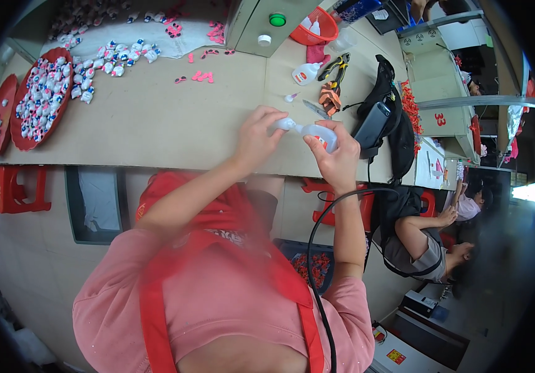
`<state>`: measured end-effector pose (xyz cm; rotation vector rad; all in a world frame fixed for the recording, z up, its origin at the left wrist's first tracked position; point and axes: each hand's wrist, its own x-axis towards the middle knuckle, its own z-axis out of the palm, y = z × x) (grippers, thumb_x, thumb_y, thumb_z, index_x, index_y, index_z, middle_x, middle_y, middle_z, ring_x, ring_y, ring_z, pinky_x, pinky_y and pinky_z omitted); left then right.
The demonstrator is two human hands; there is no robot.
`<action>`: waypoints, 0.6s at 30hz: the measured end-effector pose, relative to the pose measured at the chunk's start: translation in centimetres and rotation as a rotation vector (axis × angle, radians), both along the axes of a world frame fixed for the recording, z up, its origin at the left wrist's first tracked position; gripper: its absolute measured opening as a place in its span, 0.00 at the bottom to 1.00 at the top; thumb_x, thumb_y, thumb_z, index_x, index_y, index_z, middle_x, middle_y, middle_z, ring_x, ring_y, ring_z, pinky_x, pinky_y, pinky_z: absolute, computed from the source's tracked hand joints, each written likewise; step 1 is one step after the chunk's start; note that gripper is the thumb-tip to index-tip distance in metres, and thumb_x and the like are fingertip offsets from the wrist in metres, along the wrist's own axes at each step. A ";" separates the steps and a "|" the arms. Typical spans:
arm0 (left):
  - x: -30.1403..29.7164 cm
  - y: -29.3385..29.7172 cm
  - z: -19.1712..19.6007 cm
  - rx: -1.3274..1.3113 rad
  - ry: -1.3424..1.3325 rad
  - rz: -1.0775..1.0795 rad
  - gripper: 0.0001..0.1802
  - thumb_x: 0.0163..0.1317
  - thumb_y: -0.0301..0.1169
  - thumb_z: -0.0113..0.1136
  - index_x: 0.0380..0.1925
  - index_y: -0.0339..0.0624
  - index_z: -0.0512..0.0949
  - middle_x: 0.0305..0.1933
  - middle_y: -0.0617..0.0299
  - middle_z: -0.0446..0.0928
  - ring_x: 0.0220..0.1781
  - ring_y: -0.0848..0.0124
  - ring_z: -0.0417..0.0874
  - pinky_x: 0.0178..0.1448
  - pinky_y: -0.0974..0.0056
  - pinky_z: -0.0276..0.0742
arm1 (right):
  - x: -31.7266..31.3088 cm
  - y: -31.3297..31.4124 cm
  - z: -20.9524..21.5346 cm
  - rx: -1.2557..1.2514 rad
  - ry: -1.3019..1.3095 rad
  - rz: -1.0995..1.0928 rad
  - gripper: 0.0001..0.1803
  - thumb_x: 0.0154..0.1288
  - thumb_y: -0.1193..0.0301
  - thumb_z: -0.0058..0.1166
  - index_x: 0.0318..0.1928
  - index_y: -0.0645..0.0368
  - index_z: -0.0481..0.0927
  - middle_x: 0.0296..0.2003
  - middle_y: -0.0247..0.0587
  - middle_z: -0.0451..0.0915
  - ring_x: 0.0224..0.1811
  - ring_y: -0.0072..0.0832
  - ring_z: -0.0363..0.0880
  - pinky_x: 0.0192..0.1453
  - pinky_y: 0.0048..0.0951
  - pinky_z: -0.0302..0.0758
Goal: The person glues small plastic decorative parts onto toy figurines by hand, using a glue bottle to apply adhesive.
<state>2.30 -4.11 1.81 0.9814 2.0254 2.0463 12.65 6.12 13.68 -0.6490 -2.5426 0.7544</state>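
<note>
Both hands hold a glue bottle [317, 132] above the surface [155, 118]: right hand [336, 158] grips the body steady, left hand [258, 133] pinches its nozzle end. Phone [372, 124] lies just right of bottle.

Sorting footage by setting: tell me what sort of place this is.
Probably a small toy-assembly workshop: red trays of little white figures on a long workbench, a glue bottle, and pliers.

held bottle [312, 131] — small, clear, red-and-white label, between both hands | second white bottle [305, 74] — red label, lying on the table [155, 124] further back | phone [372, 124] — dark screen, propped on a black bag | box [394, 355] — white, red-yellow label, bottom right
</note>
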 end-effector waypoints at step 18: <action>-0.4 0.9 -2.4 -0.008 -0.140 -0.034 0.15 0.51 0.25 0.67 0.41 0.38 0.80 0.40 0.56 0.78 0.41 0.62 0.80 0.45 0.64 0.76 | -2.6 6.9 -2.1 -1.018 0.307 -0.089 0.19 0.56 0.73 0.63 0.49 0.64 0.79 0.39 0.36 0.81 0.42 0.21 0.78 0.46 0.22 0.73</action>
